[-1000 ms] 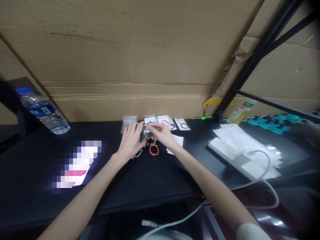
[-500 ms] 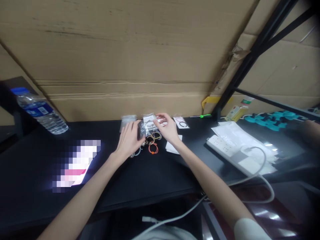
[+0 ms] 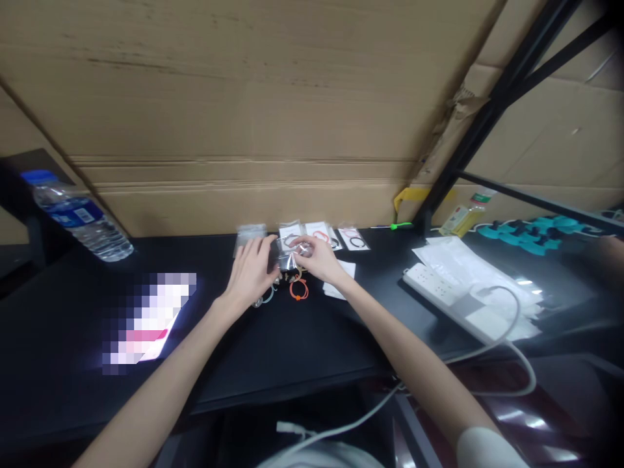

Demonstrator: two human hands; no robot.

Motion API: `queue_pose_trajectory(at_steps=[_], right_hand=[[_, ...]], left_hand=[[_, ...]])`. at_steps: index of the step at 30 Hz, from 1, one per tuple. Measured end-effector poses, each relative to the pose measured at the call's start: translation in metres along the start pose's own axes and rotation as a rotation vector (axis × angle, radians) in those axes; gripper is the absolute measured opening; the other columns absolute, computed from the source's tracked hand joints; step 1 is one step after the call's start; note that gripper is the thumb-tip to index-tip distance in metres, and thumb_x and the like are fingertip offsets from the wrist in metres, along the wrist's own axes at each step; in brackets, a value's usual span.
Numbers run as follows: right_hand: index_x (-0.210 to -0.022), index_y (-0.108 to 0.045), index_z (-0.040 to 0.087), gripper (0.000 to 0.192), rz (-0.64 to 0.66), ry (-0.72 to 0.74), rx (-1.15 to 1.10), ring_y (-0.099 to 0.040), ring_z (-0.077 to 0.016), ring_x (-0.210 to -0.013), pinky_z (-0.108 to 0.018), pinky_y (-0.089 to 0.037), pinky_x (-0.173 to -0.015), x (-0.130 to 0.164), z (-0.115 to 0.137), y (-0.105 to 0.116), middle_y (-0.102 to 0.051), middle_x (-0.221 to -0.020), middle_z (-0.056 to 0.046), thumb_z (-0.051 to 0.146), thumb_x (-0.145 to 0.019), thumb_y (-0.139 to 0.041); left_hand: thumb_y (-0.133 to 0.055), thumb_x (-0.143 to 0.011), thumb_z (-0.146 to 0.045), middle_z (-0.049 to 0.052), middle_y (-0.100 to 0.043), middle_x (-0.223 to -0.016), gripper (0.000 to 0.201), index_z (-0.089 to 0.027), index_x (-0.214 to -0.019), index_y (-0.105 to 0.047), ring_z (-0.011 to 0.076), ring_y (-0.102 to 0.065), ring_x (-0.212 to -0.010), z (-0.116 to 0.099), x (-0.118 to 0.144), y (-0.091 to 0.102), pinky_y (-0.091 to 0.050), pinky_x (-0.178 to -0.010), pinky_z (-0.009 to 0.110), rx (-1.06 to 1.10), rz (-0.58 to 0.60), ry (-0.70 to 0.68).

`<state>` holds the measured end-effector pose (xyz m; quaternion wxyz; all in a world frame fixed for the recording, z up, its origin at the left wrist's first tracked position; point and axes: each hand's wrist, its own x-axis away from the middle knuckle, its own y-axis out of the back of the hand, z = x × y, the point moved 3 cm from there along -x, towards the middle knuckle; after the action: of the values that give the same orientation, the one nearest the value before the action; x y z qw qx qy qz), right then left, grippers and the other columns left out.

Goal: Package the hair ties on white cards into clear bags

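Observation:
Between my hands is a small clear plastic bag (image 3: 286,262). My left hand (image 3: 249,270) closes thumb and fingers on the bag's left side. The fingers of my right hand (image 3: 318,259) pinch its right side; whether anything is inside I cannot make out. Just below lie loose elastic bands, among them an orange-red band (image 3: 299,290) and a pale blue band (image 3: 268,296), others partly hidden by the hands. Behind my left fingers sits a pile of clear bags (image 3: 248,233). Along the back are bagged cards with bands, including one bagged card (image 3: 354,238) to the right.
White cards (image 3: 340,286) lie beside my right wrist. A lit phone (image 3: 151,318) and a water bottle (image 3: 80,218) stand to the left. Rightward are a power strip (image 3: 439,292) with a cable, plastic packets (image 3: 480,273), and another person's blurred hand (image 3: 609,253). Cardboard (image 3: 253,117) walls the back.
My right hand has come down and left from the bagged cards at the back onto the clear bag, uncovering those cards. My left hand stays nearly in place.

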<state>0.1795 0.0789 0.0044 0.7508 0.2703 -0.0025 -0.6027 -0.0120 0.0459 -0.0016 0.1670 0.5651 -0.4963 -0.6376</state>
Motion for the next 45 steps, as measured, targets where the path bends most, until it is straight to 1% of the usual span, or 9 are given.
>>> queue_pose_trajectory(at_steps=[8,12,15,23,28,32,37,41,45], right_hand=[[-0.104,-0.076,0.019,0.021,0.027,0.030,-0.003,-0.067,-0.0149,-0.073,-0.028,-0.054,-0.071,-0.003,-0.001,0.006,-0.076,-0.096,-0.005,0.024,-0.084,-0.071],[-0.103,-0.076,0.019,0.029,-0.015,0.054,0.012,-0.069,-0.0172,-0.081,-0.033,-0.057,-0.079,-0.010,-0.007,0.029,-0.078,-0.103,-0.008,0.045,-0.091,-0.073],[-0.107,-0.074,0.019,0.032,-0.043,0.059,-0.021,-0.069,-0.0174,-0.084,-0.034,-0.057,-0.083,-0.014,-0.009,0.045,-0.077,-0.107,-0.008,0.046,-0.091,-0.075],[-0.124,-0.066,0.022,0.041,0.227,0.073,-0.205,-0.072,-0.0197,-0.102,-0.039,-0.058,-0.097,-0.004,0.003,0.027,-0.074,-0.116,-0.008,0.040,-0.089,-0.078],[-0.124,-0.061,0.022,0.042,-0.023,0.192,-0.042,-0.070,-0.0189,-0.093,-0.033,-0.059,-0.076,-0.003,0.003,0.025,-0.068,-0.123,-0.009,0.039,-0.089,-0.077],[-0.112,-0.066,0.021,0.024,-0.310,0.362,0.276,-0.066,-0.0182,-0.085,-0.034,-0.054,-0.079,0.007,0.015,0.024,-0.069,-0.108,-0.007,0.039,-0.097,-0.070],[-0.112,-0.072,0.022,0.026,-0.194,0.443,0.509,-0.068,-0.0187,-0.085,-0.033,-0.049,-0.080,0.021,0.030,0.001,-0.075,-0.105,-0.006,0.039,-0.107,-0.053],[-0.126,-0.070,0.023,0.032,-0.189,0.294,0.556,-0.069,-0.0201,-0.086,-0.033,-0.049,-0.078,0.021,0.026,-0.005,-0.074,-0.118,-0.009,0.043,-0.104,-0.060],[-0.126,-0.070,0.023,0.034,-0.156,0.163,0.356,-0.069,-0.0180,-0.077,-0.035,-0.053,-0.079,0.015,0.016,-0.005,-0.077,-0.110,-0.006,0.046,-0.101,-0.064]], left_hand=[[-0.065,-0.089,-0.024,0.015,-0.067,-0.128,0.052,-0.018,-0.138,-0.050,0.0356,-0.061,-0.119,-0.005,-0.001,0.007,-0.048,-0.098,0.051,-0.024,-0.002,0.007],[-0.065,-0.089,-0.024,0.013,-0.068,-0.122,0.051,-0.018,-0.138,-0.050,0.0329,-0.062,-0.118,-0.003,-0.003,0.011,-0.049,-0.097,0.049,0.020,-0.013,0.083],[-0.069,-0.087,-0.027,0.012,-0.068,-0.122,0.056,-0.020,-0.139,-0.049,0.0331,-0.062,-0.118,-0.002,-0.003,0.011,-0.049,-0.098,0.049,0.028,-0.021,0.116],[-0.076,-0.083,-0.035,0.015,-0.062,-0.131,0.068,-0.019,-0.143,-0.047,0.0370,-0.059,-0.121,-0.005,-0.002,0.011,-0.050,-0.098,0.052,-0.031,-0.021,0.128],[-0.076,-0.083,-0.035,0.016,-0.061,-0.132,0.068,-0.019,-0.142,-0.047,0.0369,-0.059,-0.121,-0.005,-0.001,0.011,-0.049,-0.099,0.052,-0.028,-0.016,0.133],[-0.076,-0.082,-0.034,0.016,-0.060,-0.132,0.070,-0.019,-0.143,-0.045,0.0373,-0.058,-0.122,-0.004,-0.001,0.010,-0.048,-0.100,0.053,-0.024,-0.011,0.149],[-0.072,-0.086,-0.032,0.016,-0.061,-0.132,0.064,-0.021,-0.143,-0.046,0.0364,-0.059,-0.121,-0.004,0.000,0.010,-0.049,-0.099,0.052,-0.026,-0.034,0.143],[-0.072,-0.084,-0.029,0.015,-0.061,-0.132,0.064,-0.020,-0.143,-0.046,0.0363,-0.059,-0.120,-0.004,0.000,0.011,-0.049,-0.098,0.052,-0.042,-0.045,0.155],[-0.072,-0.084,-0.029,0.015,-0.061,-0.131,0.064,-0.019,-0.142,-0.047,0.0367,-0.058,-0.121,-0.004,0.000,0.010,-0.049,-0.098,0.052,-0.044,-0.043,0.159]])
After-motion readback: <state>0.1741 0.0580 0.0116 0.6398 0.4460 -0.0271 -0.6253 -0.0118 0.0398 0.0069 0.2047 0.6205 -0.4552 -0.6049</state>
